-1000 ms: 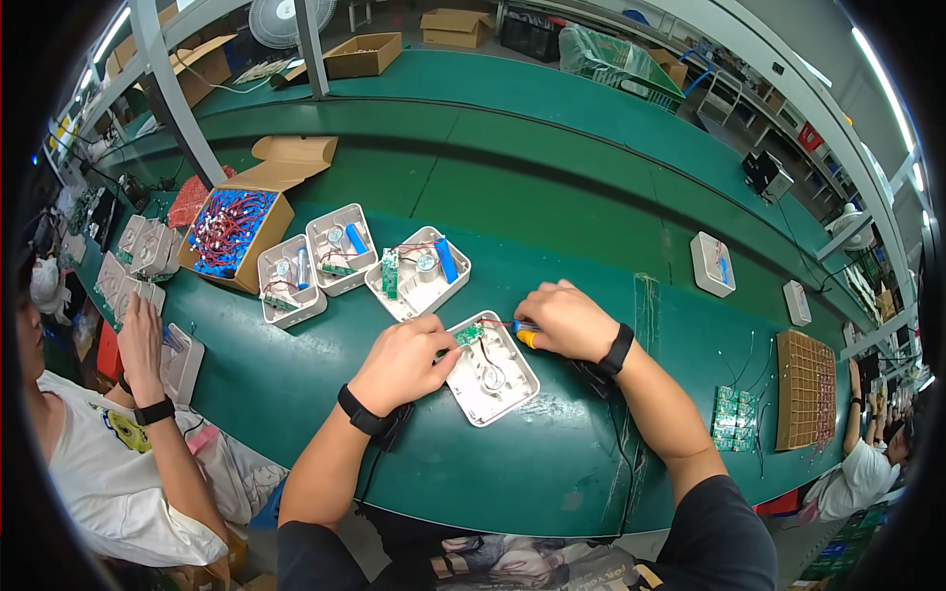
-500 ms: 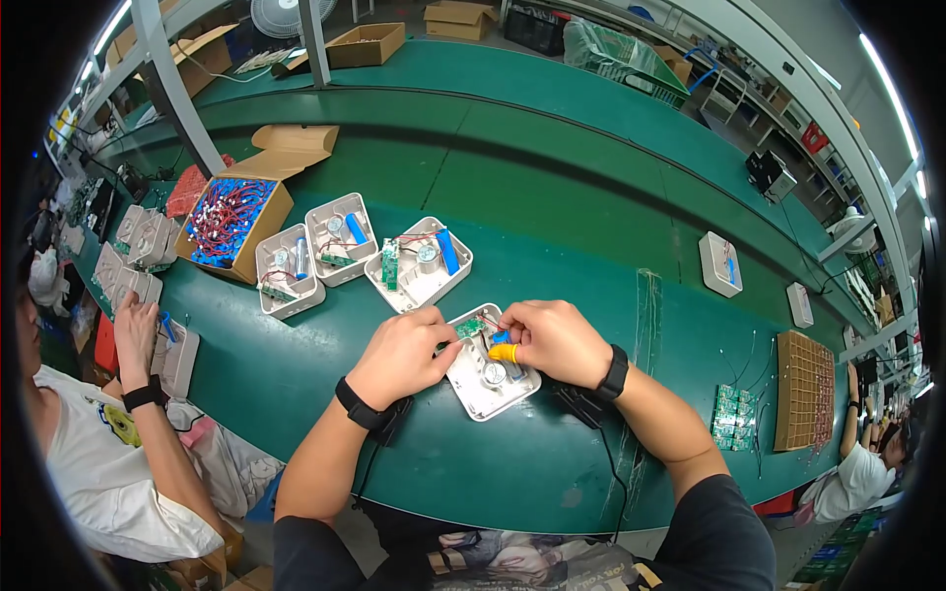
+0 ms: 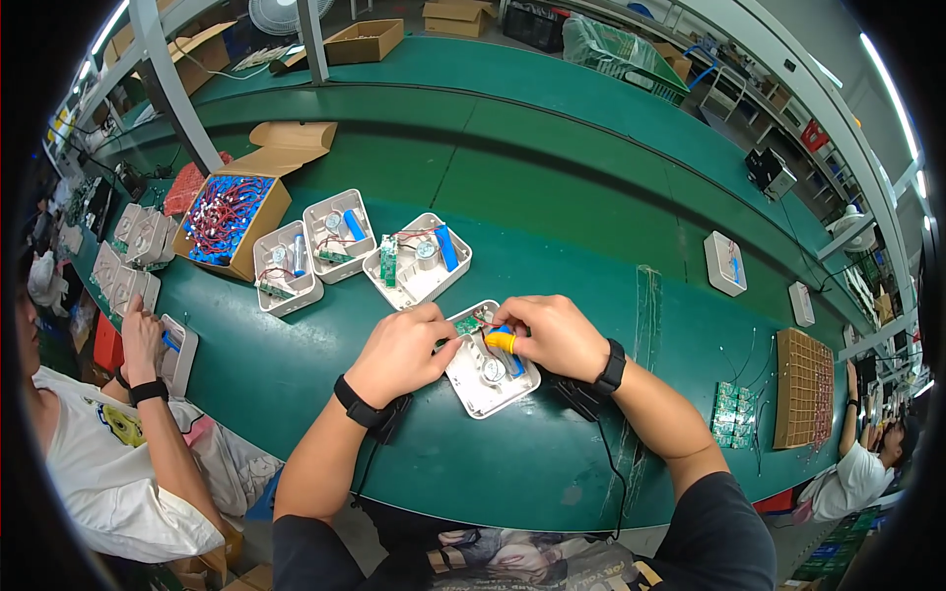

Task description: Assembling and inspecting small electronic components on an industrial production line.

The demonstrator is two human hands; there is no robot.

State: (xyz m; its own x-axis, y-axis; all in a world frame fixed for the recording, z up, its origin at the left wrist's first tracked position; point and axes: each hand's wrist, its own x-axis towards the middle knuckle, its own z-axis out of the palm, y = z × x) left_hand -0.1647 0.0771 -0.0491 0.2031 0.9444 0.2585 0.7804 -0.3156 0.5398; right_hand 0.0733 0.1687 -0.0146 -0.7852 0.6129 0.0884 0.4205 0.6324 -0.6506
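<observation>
A white plastic housing lies tilted on the green bench in front of me, with a round metallic part inside. My left hand is closed at its upper left, fingertips pinching the edge of a small green circuit board. My right hand reaches in from the other side, fingers bent together by the red wires; what they grip is hidden. A yellow finger cot covers one of its digits. Just below it a blue cylindrical battery lies in the housing.
Three similar housings with boards and batteries stand beyond my left hand, beside a carton of blue batteries. To the right lie green boards and a gridded brown tray. A co-worker's hand works at the left. Another housing sits far right.
My right hand has shifted slightly up and left, and more of the blue battery shows below it. The far-right housing moved slightly rightward. The co-worker's hand changed pose.
</observation>
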